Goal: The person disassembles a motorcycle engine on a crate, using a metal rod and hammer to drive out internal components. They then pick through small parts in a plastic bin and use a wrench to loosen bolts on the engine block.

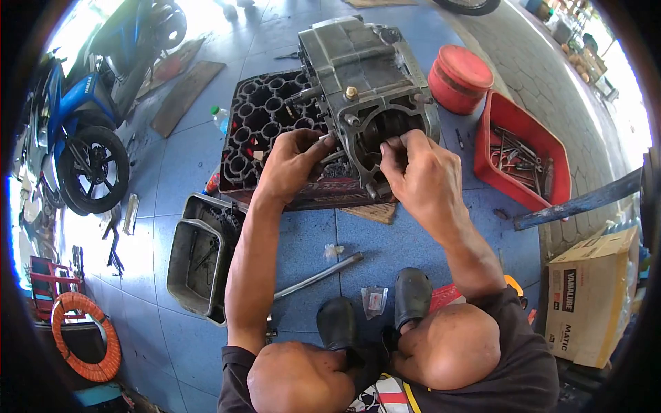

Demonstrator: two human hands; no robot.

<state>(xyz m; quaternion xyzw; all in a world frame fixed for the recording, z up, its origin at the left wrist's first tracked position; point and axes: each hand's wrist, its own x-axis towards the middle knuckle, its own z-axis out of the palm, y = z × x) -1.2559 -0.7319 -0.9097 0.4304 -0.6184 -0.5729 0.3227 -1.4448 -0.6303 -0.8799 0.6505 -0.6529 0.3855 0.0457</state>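
Observation:
A grey metal engine crankcase (354, 65) rests on a dark bottle crate (265, 103) in front of me, its round opening facing my side. My left hand (296, 165) is at the left edge of that opening, thumb and fingers pinched together beside a stud; a small pale bit shows at the fingertips, too small to name. At the right side of the opening is my right hand (427, 172), its thumb and fingers closed together at the rim. Whatever lies between those fingers is hidden. A brass-coloured bolt (351, 92) stands on top of the casing.
A red tub of spanners and tools (561, 162) and a round red container (461, 79) stand right. Grey bins (177, 275) sit left, near a metal tube (320, 275). A blue motorcycle (76, 103) is far left; a cardboard box (592, 296) is lower right.

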